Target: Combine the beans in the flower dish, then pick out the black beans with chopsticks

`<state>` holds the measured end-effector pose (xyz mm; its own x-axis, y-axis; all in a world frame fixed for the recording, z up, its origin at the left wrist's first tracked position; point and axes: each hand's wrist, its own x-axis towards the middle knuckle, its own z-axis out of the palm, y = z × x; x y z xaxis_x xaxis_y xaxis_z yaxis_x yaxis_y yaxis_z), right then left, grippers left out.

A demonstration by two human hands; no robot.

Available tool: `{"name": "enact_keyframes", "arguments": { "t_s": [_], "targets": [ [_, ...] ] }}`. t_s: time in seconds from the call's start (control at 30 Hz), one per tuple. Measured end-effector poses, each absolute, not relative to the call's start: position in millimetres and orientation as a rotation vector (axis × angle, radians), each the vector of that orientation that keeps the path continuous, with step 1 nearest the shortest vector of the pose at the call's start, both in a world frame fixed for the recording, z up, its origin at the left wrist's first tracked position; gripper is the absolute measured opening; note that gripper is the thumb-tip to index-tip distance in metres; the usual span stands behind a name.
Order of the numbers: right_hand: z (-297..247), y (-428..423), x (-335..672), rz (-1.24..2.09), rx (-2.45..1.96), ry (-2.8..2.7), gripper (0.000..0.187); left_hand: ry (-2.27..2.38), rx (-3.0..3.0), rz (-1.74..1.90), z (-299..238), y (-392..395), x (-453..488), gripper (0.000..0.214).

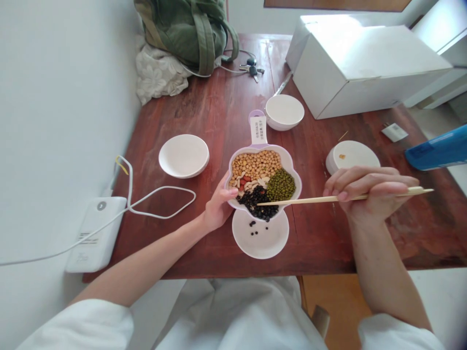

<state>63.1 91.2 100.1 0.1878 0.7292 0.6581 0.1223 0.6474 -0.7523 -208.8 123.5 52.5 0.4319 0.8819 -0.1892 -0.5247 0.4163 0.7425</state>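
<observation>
Bright, soft daylight casts faint shadows, with glare on the white box [368, 63].

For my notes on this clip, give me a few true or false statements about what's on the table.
The left hand holds the rim of the lilac-edged flower-shaped tray: true.
The right hand holds a metal spoon: false, it holds wooden chopsticks.
A few black beans lie on the small white plate below the tray: true.
The green beans share one compartment with the yellow soybeans: false, they lie in separate compartments.
A green bag lies near a set of keys: true.
</observation>
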Motion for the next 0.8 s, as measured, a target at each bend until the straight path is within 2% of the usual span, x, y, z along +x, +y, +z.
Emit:
{"name": "enact_keyframes", "arguments": {
  "t_s": [0.2,0.8],
  "targets": [
    [98,92,63,0.509,-0.736,-1.394,0.051,0.636,0.685,0.966,49,124,-210,0.07],
    [107,86,75,0.583,-0.788,-1.557,0.055,0.639,0.719,0.955,46,124,-208,0.065]
  ]
}}
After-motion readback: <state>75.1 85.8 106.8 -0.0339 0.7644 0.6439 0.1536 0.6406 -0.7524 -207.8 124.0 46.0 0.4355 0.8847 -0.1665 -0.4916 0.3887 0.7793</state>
